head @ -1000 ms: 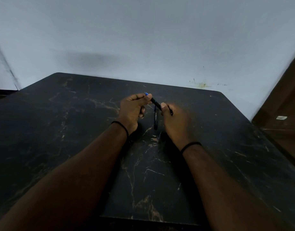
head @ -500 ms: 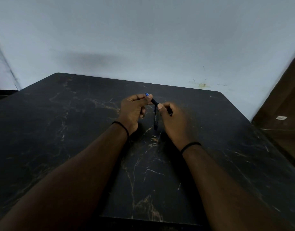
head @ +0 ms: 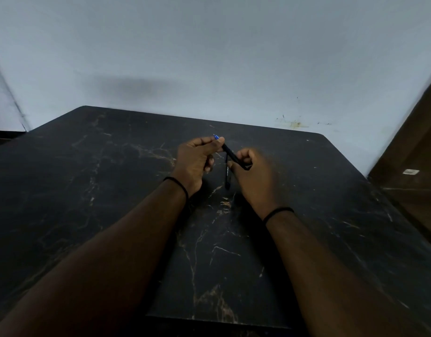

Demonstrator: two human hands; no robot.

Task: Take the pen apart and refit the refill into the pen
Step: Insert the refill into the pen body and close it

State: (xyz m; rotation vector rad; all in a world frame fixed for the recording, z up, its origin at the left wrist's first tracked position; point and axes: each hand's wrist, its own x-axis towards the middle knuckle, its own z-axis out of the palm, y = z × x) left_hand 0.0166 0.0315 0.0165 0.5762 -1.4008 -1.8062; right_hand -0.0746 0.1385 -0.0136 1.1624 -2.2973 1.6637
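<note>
A black pen [head: 232, 155] with a blue tip is held slanted above the table, between both hands. My left hand [head: 197, 161] pinches its upper end near the blue tip with thumb and forefinger. My right hand [head: 254, 176] grips its lower end. A second slim black pen part [head: 227, 176] hangs or lies straight below the held one, between the hands; I cannot tell whether a finger touches it. Both wrists wear a black band.
The black marble-patterned table [head: 136, 215] spreads wide on every side of the hands. A pale wall [head: 209, 57] stands behind its far edge. A brown wooden panel [head: 414, 171] stands at the right.
My right hand has shifted slightly along the pen's lower end. The left hand and the pen stay almost where they were.
</note>
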